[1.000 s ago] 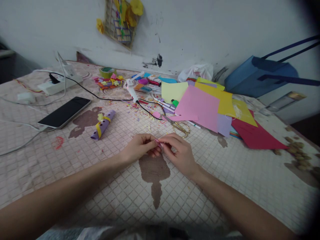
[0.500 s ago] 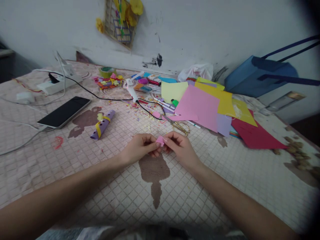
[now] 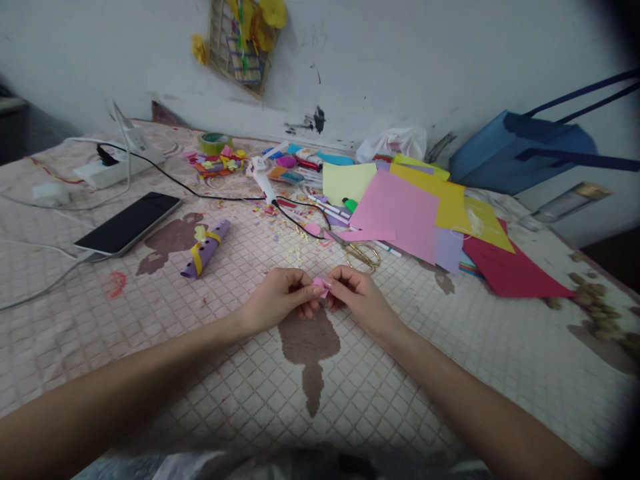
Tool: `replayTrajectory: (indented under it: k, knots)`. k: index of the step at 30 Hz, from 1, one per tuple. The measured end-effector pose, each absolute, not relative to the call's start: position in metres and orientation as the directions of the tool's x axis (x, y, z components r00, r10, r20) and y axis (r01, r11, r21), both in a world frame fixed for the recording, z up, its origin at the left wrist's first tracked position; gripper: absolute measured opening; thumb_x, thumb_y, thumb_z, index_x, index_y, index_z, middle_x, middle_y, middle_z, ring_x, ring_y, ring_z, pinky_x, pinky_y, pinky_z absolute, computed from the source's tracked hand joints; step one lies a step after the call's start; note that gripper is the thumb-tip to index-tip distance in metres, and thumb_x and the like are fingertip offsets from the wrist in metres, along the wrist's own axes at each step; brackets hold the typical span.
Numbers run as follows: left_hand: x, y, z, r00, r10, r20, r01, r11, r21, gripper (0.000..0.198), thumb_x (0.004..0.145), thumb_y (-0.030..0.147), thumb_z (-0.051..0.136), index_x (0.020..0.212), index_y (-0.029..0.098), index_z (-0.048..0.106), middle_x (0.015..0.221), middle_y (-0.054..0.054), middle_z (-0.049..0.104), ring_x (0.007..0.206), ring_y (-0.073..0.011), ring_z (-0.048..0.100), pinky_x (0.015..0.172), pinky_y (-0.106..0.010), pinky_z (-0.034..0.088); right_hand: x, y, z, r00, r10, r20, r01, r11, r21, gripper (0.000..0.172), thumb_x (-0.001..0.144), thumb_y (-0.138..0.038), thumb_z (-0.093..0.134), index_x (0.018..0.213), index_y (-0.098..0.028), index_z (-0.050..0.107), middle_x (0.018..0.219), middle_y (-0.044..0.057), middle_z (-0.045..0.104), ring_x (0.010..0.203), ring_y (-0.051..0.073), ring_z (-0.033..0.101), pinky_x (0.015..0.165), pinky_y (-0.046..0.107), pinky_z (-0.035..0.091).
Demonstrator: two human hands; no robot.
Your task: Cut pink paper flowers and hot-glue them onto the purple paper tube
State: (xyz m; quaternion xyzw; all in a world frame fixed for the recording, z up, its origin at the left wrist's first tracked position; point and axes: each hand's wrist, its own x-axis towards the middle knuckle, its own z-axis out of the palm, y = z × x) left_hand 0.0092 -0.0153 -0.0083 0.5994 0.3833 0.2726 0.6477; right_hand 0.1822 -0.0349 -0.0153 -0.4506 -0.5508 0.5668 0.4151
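Note:
A small piece of pink paper (image 3: 321,285) is pinched between both hands above the patterned tablecloth (image 3: 240,387). My left hand (image 3: 283,297) grips its left side between thumb and fingers. From the other side, my right hand (image 3: 357,293) has its thumb and fingertips closed on the same piece, covering part of it. Gold-handled scissors (image 3: 367,259) lie just beyond my right hand, next to a pink paper strip (image 3: 370,235). To the left rests a purple paper roll (image 3: 213,250) with a yellow band wound round it.
A white glue gun (image 3: 263,181) with a black cord lies among paper scraps. Coloured sheets (image 3: 400,210) are heaped at the right, near a blue bag (image 3: 520,150). A tablet (image 3: 130,223) and a power strip (image 3: 120,170) with cables occupy the left.
My right thumb and fingers have shifted slightly over the pink paper, so less of it shows. Both hands stay in nearly the same place.

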Motion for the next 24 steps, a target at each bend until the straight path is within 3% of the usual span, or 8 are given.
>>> replayTrajectory:
  k: [6,14,24]
  knots:
    - [0.0085,-0.0146,-0.0102,0.546,0.829,-0.124,0.143,0.054,0.988,0.032,0.079,0.042,0.056,0.069,0.011,0.054,0.062,-0.002,0.061,0.050,-0.0077,0.056,0.048,-0.017,0.045,0.1817,-0.0362,-0.0135,-0.250,0.967,-0.044,0.015,-0.041,-0.999,0.027,0.087,-0.038,0.049,0.071,-0.017,0.054,0.057,-0.002,0.054,0.051,0.008,0.050,0.049,0.021,0.042]
    - [0.0084,-0.0168,-0.0078,0.538,0.838,-0.091,0.172,-0.003,0.985,0.029,0.077,0.040,0.059,0.072,0.011,0.056,0.063,-0.002,0.061,0.054,-0.0090,0.057,0.051,-0.018,0.045,0.1820,-0.0353,-0.0136,-0.223,0.974,-0.040,0.068,-0.026,-0.997,0.022,0.082,-0.036,0.056,0.072,-0.017,0.055,0.057,-0.004,0.053,0.049,0.008,0.049,0.049,0.021,0.042]
    - [0.0093,-0.0147,-0.0086,0.559,0.814,-0.156,0.123,0.105,0.987,0.026,0.076,0.035,0.062,0.070,0.011,0.057,0.064,-0.003,0.063,0.052,-0.0078,0.057,0.051,-0.019,0.047,0.1815,-0.0364,-0.0146,-0.247,0.968,-0.035,0.098,-0.011,-0.995,0.021,0.082,-0.036,0.055,0.073,-0.017,0.055,0.057,-0.003,0.053,0.051,0.008,0.049,0.050,0.021,0.041]
